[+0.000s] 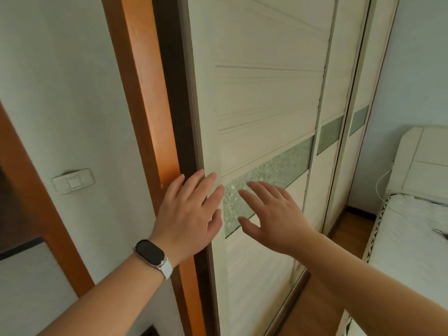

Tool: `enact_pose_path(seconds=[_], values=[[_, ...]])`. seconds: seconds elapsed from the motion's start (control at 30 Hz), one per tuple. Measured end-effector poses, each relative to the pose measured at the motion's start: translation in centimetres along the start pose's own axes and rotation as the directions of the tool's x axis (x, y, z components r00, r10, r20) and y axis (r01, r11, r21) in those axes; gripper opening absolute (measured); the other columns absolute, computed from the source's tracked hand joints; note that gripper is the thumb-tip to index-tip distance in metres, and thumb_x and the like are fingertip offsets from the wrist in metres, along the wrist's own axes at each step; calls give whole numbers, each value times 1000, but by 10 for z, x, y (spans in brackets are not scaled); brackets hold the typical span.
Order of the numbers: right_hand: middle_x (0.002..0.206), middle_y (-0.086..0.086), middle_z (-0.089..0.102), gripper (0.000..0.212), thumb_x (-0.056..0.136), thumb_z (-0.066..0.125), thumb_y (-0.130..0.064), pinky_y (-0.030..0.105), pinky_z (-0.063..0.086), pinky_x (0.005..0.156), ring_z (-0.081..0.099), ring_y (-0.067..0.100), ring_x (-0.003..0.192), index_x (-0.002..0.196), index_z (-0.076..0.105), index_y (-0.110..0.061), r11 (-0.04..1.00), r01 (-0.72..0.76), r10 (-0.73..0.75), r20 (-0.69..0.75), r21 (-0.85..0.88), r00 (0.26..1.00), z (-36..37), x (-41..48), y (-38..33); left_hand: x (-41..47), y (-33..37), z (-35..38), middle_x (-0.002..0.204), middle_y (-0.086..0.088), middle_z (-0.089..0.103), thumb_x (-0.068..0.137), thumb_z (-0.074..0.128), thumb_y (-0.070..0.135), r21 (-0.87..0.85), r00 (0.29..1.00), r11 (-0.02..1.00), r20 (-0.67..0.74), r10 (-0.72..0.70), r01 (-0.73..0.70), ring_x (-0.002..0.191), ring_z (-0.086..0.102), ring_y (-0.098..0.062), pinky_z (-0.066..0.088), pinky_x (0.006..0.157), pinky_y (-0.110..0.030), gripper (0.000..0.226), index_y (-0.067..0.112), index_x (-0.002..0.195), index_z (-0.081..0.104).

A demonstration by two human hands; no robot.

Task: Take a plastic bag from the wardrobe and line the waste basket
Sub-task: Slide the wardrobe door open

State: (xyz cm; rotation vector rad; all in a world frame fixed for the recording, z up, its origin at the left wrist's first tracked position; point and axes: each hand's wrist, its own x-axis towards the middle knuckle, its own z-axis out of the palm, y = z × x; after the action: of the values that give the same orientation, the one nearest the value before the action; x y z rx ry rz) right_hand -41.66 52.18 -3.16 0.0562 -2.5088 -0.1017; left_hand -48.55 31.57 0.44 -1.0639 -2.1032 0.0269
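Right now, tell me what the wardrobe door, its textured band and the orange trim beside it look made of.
Wardrobe door: cream board, likely painted or laminated wood, matte, with grooved lines. Textured band: probably frosted glass or acrylic, greenish, with a pebbled glint. Orange trim: seemingly varnished wood, soft sheen.

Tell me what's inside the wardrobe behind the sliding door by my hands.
The inside cannot be seen: the sliding door covers it, and its textured glass band shows nothing through. The left hand and right hand are open at its left edge.
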Motion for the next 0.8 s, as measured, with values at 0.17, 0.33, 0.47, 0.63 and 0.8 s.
enact_pose_path(seconds=[0.17,0.33,0.47,0.63,0.8], values=[[149,6,44,60,93,45,-54,43,34,110,41,27,136,143,42,-22,995,37,-26,-118,94,993,22,44,36,43,6,13,144,-10,51,92,48,37,68,997,997,-66,-40,44,135,43,-31,35,108,-51,43,19,131,56],[151,9,42,60,93,47,-53,44,33,111,39,29,139,143,43,-19,982,81,-32,-277,169,960,35,87,49,81,-1,13,150,-14,42,93,47,40,140,990,984,-100,-101,115,140,36,-35,33,109,-54,50,18,138,47],[155,11,34,62,94,47,-53,45,29,115,31,31,143,146,40,-19,973,59,28,-372,222,928,45,117,51,95,-5,12,154,-17,34,93,48,37,154,982,972,-97,-162,176,144,27,-36,30,112,-53,56,15,144,40],[155,18,31,62,96,46,-50,49,29,116,27,33,145,144,43,-9,961,167,-35,-502,220,864,61,145,44,94,-8,21,159,-18,23,96,33,38,212,985,964,-85,-148,163,149,13,-36,22,117,-53,61,8,148,32],[154,23,28,63,99,33,-54,58,30,111,28,38,144,145,33,-11,950,201,-26,-583,238,812,85,159,45,94,-4,33,160,-18,20,95,32,36,186,979,963,-91,-182,196,150,9,-35,22,119,-53,61,5,147,33]])
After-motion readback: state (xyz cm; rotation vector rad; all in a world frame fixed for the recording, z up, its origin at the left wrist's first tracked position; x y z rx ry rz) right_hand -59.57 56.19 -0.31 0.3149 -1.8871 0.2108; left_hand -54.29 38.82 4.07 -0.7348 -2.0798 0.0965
